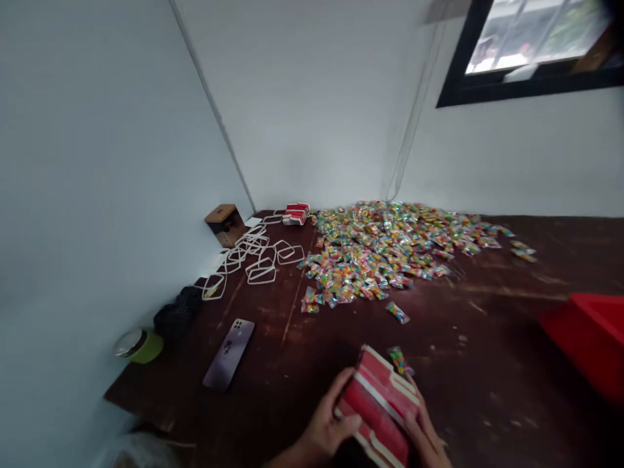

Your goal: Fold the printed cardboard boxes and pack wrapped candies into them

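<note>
Red carton [379,406] clasped between both hands [375,429].

The left hand [327,426] and right hand [428,437] are bare, the left forearm [287,459] uncovered as well.

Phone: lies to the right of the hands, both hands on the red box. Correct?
Not quite. The phone lies to the left of the hands, not the right; the head view shows it. The rest holds: the left hand and the right hand are both on the red box.
</note>
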